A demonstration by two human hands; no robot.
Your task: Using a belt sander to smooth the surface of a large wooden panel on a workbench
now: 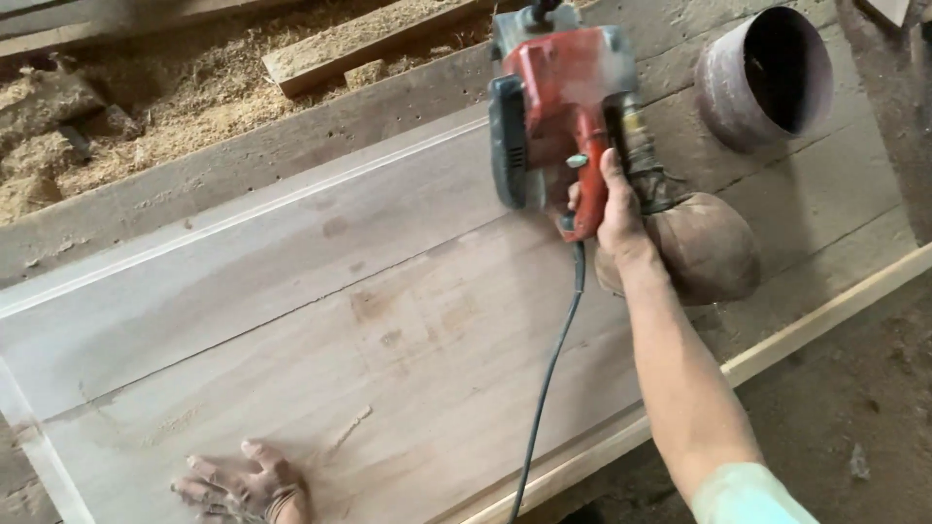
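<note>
Right hand (617, 206) grips the red sander (558, 116); left hand (248, 483) lies open, flat on the board (320, 320)

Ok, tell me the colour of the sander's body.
Red, with dark grey-black front grip and housing; the sander shows clearly in the head view, held by the right hand.

The left hand (243, 482) is cut off by the bottom edge, the sander (558, 116) top by the upper edge, and the right hand (614, 209) hides its grip.
</note>
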